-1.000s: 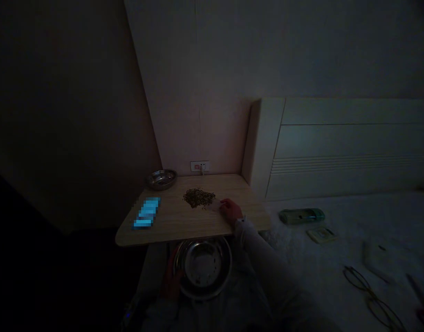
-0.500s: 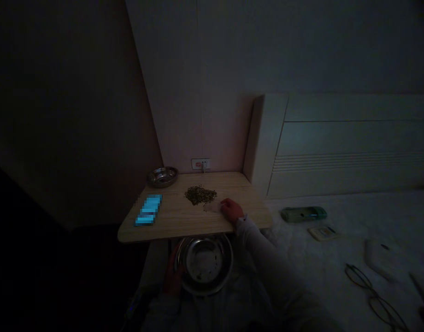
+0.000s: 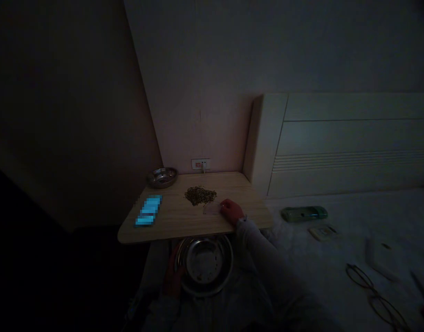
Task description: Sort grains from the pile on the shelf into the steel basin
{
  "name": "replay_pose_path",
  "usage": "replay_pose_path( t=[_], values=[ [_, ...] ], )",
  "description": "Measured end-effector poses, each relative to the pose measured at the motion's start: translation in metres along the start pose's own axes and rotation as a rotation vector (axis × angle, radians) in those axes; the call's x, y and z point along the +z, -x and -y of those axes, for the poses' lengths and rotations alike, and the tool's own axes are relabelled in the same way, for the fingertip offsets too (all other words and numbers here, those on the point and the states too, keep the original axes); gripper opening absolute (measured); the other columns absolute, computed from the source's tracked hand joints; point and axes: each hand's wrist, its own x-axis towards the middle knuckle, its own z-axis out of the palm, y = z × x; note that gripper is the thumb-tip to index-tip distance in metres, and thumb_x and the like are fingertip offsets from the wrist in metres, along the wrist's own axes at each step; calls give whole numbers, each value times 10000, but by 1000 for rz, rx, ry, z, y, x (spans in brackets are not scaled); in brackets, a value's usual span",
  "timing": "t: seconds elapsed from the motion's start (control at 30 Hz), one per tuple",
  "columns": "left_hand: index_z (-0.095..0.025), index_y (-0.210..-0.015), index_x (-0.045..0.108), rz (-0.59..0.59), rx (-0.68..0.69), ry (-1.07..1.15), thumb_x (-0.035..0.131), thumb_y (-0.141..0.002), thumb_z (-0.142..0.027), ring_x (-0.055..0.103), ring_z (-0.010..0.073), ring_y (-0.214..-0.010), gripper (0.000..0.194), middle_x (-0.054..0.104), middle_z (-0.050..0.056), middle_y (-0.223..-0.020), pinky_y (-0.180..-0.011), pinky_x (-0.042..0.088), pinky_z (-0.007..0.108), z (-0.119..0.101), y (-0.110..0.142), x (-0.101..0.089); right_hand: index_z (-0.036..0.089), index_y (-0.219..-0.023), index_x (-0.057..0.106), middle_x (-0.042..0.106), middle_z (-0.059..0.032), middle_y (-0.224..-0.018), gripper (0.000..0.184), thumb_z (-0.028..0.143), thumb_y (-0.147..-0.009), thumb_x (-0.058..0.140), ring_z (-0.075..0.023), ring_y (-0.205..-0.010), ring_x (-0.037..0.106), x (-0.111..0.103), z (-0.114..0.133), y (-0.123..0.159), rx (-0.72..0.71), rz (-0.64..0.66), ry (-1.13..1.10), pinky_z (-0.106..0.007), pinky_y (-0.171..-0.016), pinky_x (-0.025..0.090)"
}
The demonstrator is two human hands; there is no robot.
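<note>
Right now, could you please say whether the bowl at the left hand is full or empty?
The metal bowl is nearly empty: its bare inside shows, with only a few dark bits.

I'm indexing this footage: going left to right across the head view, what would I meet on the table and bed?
Pixelated blue screen, pile of small dark bits, right hand, green container, what look like eyeglasses.

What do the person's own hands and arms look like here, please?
The left hand and right hand look bare, without gloves. The right sleeve is long, plain and pale greyish, ending at the wrist. The left sleeve also looks pale, but dim light hides its detail.
</note>
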Motion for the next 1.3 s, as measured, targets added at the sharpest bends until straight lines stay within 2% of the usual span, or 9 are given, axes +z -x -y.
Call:
replay_pose_path(
  t=[0.13,0.37,0.6,0.9,1.0,1.2,1.3],
  values=[
    [-211,-1088,464,-5,70,6,528,-566,-219,352,223,-1140,526,476,57,-1195,-936,273,332,1,-1,-2,185,-772,559,572,7,-658,180,227,-634,451,-105,-616,490,-1,0,0,7,3,-14,-204,-564,338],
    [-195,-1116,440,44,12,-16,547,-554,-224,334,224,-1151,574,458,64,-1213,-933,278,316,-2,-1,-5,182,-767,554,574,-4,-686,167,238,-657,441,-110,-640,488,-4,4,1,30,-34,12,-211,-584,339],
    [-190,-1126,430,-70,29,-35,494,-587,-254,364,208,-1132,546,471,62,-1195,-924,285,289,0,4,3,174,-735,546,573,-13,-680,157,260,-687,423,-108,-624,480,-5,7,1,32,-12,62,-211,-563,328],
    [-159,-1142,399,-54,20,-16,494,-591,-273,347,225,-1143,571,442,101,-1216,-927,282,318,-9,9,7,176,-735,540,568,-5,-676,164,279,-675,427,-104,-614,476,0,2,2,2,-2,42,-208,-555,319],
    [-179,-1128,406,-63,12,-16,493,-592,-266,346,223,-1143,550,447,89,-1212,-932,275,327,-6,7,6,179,-751,543,569,-3,-675,173,291,-674,437,-104,-615,476,0,2,5,0,-3,43,-207,-545,310],
    [-218,-1064,468,-68,96,0,511,-579,-244,329,216,-1155,488,459,44,-1211,-952,247,324,0,4,5,176,-736,537,558,2,-647,153,269,-666,438,-101,-598,474,0,5,12,-15,16,42,-203,-535,307],
    [-214,-1074,467,-69,71,7,502,-578,-220,342,212,-1147,497,474,44,-1196,-947,253,321,-1,4,5,179,-745,538,560,6,-654,149,253,-658,443,-98,-597,475,-2,6,18,-18,40,32,-198,-526,303]
  ],
)
